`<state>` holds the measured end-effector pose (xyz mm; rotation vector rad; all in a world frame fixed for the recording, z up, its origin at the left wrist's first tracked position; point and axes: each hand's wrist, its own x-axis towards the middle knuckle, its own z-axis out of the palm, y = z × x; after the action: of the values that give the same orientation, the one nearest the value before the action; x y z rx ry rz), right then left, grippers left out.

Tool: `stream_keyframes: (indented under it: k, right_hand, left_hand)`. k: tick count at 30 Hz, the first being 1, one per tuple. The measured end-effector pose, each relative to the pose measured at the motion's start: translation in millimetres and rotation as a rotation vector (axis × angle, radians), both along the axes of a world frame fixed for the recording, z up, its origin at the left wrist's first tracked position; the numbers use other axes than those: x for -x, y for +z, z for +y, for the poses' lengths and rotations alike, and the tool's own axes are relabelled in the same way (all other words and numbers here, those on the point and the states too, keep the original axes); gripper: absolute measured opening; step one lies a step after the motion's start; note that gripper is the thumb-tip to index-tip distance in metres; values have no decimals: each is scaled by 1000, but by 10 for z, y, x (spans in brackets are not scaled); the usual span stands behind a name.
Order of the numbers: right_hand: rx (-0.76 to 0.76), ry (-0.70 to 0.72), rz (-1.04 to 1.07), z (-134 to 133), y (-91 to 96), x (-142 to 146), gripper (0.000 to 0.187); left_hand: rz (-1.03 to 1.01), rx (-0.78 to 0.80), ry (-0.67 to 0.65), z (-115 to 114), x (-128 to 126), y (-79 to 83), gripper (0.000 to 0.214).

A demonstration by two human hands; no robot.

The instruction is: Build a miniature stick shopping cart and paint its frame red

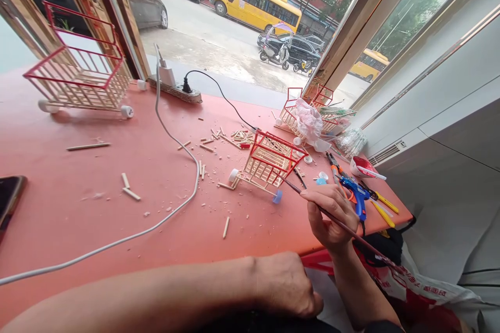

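Observation:
My right hand (330,213) is closed on a thin paintbrush (351,230). The brush tip reaches the lower right corner of a small stick-built shopping cart (269,160) with a red rim and white wheels, which stands on the pink table (70,203). My left forearm lies along the table's near edge. My left hand (287,285) hangs just off that edge with its fingers curled under and hidden.
A larger red-rimmed cart (80,75) stands at the back left. A power strip (176,89) sits by the window, its white cable (172,138) crossing the table. Cut sticks (230,138) litter the middle. A blue glue gun (357,196), yellow-handled pliers (385,203) and a phone (8,199) lie nearby.

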<state>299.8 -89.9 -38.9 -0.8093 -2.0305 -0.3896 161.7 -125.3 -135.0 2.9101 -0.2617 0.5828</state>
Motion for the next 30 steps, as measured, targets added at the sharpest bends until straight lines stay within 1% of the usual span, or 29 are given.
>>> stream_keyframes:
  k: [4,8,12,15,20,23,27,30]
  right_hand:
    - [53,65,-23,7,-62,60,25]
    - [83,62,-39,60,-111,112,25]
    - [49,39,-27,93,-89,101,26]
    - [24,47,8,80,-78,87,26]
    - [70,75,-23,65,-107,108,25]
    - [66,43,-23,79,-99,104,26]
    - [9,25,21,78,-61,78,25]
    - [35,56,6,71,-60,85,25]
  left_hand:
    - [-17,1,3,-8,-7,-32,14]
    - [-48,-4,-2,-13,-16,-61,16]
    - [-33,7,-3,-12,-24,-58,12]
    - [-12,7,11,-14,-21,-40,10]
    - [21,5,6,-13,-10,-2,12]
    - [67,10,-12,-5,-6,20,11]
    - [26,17,-2,-3,-6,4,11]
    - [-14,35,2,-5,-12,-31,14]
